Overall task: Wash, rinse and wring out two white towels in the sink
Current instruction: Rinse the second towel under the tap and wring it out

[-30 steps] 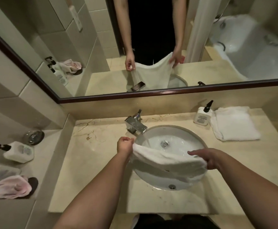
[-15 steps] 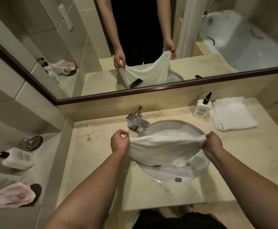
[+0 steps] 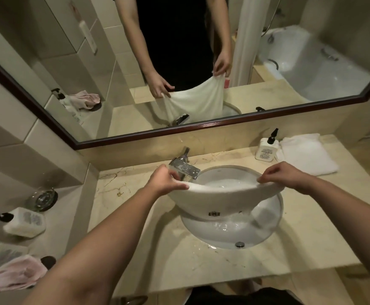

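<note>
Left hand (image 3: 165, 180) and right hand (image 3: 283, 173) each pinch a corner of the white towel (image 3: 219, 201), which hides the middle of the sink (image 3: 265, 236); the faucet (image 3: 185, 167) is partly covered.

The towel (image 3: 219, 199) held over the sink is white terry cloth, soft and matt. The sink (image 3: 267, 230) looks like glazed white ceramic, very glossy, with wet shine. The tap (image 3: 185, 167) is polished metal, and it has dull white spots on top. The tabletop (image 3: 135, 249) is smooth beige stone with thin brown veins, like marble, a little shiny. The folded towel (image 3: 307, 155) is the same matt cloth. The soap bottle (image 3: 265, 149) looks like white plastic with a black pump.
</note>
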`<state>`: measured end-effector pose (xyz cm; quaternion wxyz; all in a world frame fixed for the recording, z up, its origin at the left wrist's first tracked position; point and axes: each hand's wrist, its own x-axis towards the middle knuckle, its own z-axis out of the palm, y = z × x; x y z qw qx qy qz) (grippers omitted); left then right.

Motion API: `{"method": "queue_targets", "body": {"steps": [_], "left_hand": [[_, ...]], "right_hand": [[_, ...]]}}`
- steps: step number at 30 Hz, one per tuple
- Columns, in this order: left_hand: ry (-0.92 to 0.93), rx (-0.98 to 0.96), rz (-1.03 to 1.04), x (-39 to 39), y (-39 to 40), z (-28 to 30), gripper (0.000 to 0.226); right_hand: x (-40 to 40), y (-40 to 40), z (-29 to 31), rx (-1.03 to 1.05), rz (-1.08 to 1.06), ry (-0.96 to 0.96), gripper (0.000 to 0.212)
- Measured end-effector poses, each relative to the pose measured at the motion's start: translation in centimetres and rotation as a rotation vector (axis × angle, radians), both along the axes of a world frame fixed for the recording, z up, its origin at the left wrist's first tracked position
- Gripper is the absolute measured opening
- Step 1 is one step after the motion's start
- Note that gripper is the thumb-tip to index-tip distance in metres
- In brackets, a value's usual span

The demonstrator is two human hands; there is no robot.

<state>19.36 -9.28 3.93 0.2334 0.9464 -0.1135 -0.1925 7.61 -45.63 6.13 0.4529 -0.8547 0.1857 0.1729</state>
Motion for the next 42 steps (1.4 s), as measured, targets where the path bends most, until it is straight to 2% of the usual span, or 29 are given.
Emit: {"method": "queue_targets", "body": {"steps": [2,3,5,7,9,13,17,20,24,27,30,33,35,38,42], "left_hand": [[-0.066,0.144,-0.232,0.6,-0.3,0.7,0.04],[-0.095,0.202,-0.301,0.9,-0.6,0.8,0.037],[-0.154,0.266,-0.34,1.2,-1.4,1.3,0.026],[-0.192,0.247,-0.327,1.2,-2.4,1.5,0.027],[-0.224,0.18,-0.292,0.8,-3.3,1.4,0.031],[-0.3,0.037,-0.183,-0.2,-5.1,1.2,0.03],[-0.484,0.071,-0.066,-1.4,-6.7,1.6,0.031],[-0.506,0.044,0.016,-1.8,-8.2,1.9,0.03],[-0.472,0.016,0.094,-2.6,-10.7,1.7,0.03],[-0.399,0.032,0.148,-3.7,-12.1,0.6,0.029],[-0.308,0.031,0.212,-5.0,-12.5,-1.2,0.027],[-0.151,0.026,0.211,-6.1,-11.9,-3.7,0.025],[0.005,0.031,0.135,-6.5,-11.2,-5.3,0.021],[0.213,0.098,0.05,-6.4,-10.1,-7.6,0.026],[0.309,0.208,0.066,-6.2,-8.5,-12.0,0.032]], "right_hand": [[0.5,-0.7,0.7,-0.075,0.114,0.078,0.013],[0.8,-0.8,0.8,-0.189,0.197,0.103,0.015],[1.4,-0.6,0.7,-0.459,0.397,0.16,0.021],[2.0,-0.4,0.3,-0.606,0.494,0.127,0.017],[2.3,-0.4,0.2,-0.587,0.469,0.019,0.013],[2.6,-0.7,-0.4,-0.429,0.332,-0.197,0.017],[3.1,-1.7,-0.7,-0.193,0.095,-0.402,0.017],[3.5,-2.6,-0.4,-0.061,-0.038,-0.477,0.022],[4.3,-4.0,-0.8,0.128,-0.108,-0.411,0.031],[4.3,-4.7,-2.7,0.133,-0.064,-0.371,0.032],[3.9,-5.2,-5.4,0.136,-0.019,-0.249,0.028],[3.3,-5.2,-7.8,0.103,0.05,-0.088,0.031],[3.2,-5.2,-9.4,0.057,0.092,0.009,0.029],[2.8,-5.3,-11.7,-0.033,0.158,0.19,0.032],[2.2,-4.9,-15.6,-0.101,0.123,0.344,0.031]]}}
